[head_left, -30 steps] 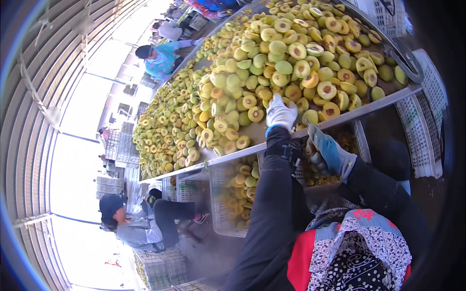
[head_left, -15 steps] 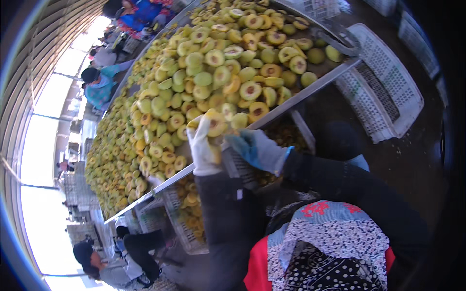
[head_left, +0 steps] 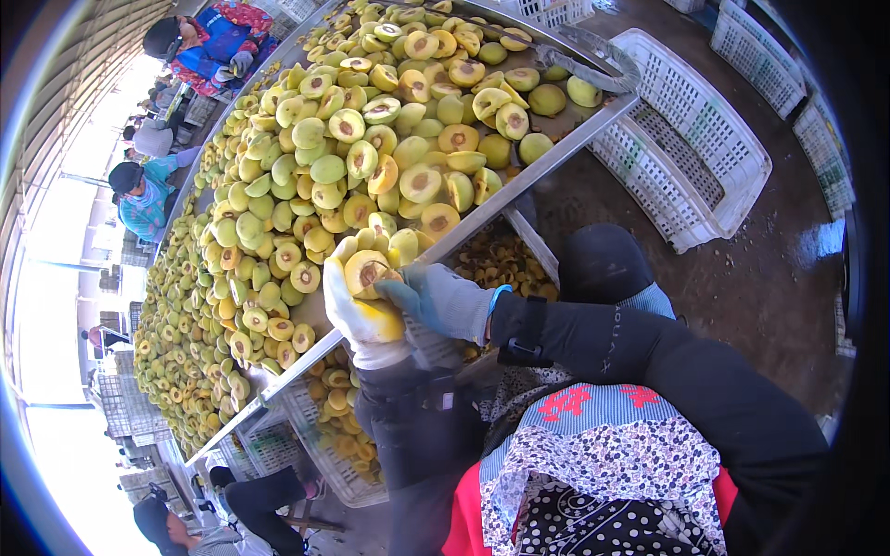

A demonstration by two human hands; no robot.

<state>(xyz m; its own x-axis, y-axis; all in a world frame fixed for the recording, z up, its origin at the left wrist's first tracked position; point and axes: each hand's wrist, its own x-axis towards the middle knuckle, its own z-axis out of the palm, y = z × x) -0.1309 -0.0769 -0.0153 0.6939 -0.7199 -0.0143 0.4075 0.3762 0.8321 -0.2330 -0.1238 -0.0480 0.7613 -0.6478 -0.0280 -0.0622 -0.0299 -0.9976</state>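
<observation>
Cupped in my left hand point(head_left: 363, 320), in a white glove stained yellow, is a peach half point(head_left: 366, 269) with its cut face and brown stone hollow turned up. My right hand point(head_left: 445, 298) wears a grey glove with blue fingers. Its closed fingertips press at the edge of that hollow; whatever they pinch is hidden. Both hands are just over the near metal rim point(head_left: 306, 361) of a big sorting table. Heaped on the table are many yellow-green peach halves point(head_left: 326, 169), several with stones still in them.
White plastic crates point(head_left: 742, 176) stand on the wet floor at right. Below the rim, a crate point(head_left: 352, 486) holds yellow pieces, with more fruit scraps point(head_left: 505, 264) beneath the table. Co-workers point(head_left: 144, 199) sit along the far left side; another person point(head_left: 171, 519) is at lower left.
My right hand has come in against the peach half, its fingertips now at the stone hollow. The whole view has shifted, so the table sits farther left.
</observation>
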